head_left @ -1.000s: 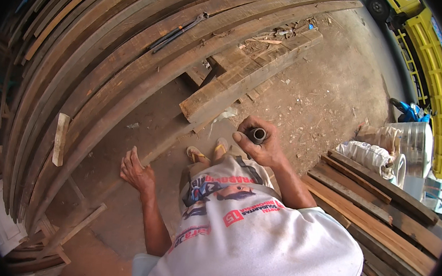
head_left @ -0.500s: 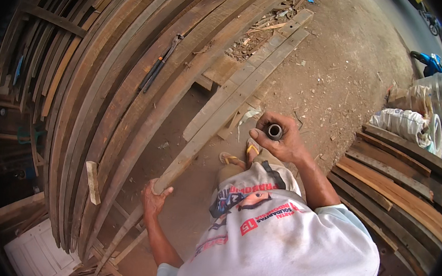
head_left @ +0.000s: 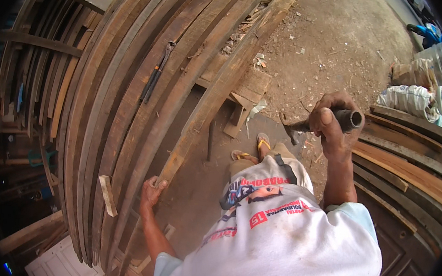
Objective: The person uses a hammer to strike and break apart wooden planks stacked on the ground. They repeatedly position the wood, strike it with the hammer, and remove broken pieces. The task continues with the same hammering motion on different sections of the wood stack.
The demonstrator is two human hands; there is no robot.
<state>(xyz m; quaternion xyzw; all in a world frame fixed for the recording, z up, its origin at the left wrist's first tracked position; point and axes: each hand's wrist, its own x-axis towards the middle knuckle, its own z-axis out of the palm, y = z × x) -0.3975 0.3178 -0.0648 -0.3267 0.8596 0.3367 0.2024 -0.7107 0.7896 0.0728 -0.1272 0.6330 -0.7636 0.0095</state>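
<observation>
My right hand [head_left: 332,124] is raised in front of me, closed around the dark tubular handle of a hammer [head_left: 311,126] whose head points left and down. My left hand [head_left: 151,191] grips the near end of a long wooden plank [head_left: 220,85] that runs up and away toward the top of the view. The plank lies beside a stack of long curved boards [head_left: 113,102]. My feet in yellow sandals [head_left: 254,149] stand on the dirt floor below.
A long metal tool [head_left: 156,72] rests on the curved boards. Short wood offcuts [head_left: 245,95] lie on the ground ahead. More planks [head_left: 413,165] are stacked on the right, with white sacks [head_left: 416,97] beyond. A small wood block [head_left: 107,195] is nailed to the boards.
My left hand has taken hold of the plank's near end. My right hand with the hammer has risen higher and moved right. The view has shifted toward the boards.
</observation>
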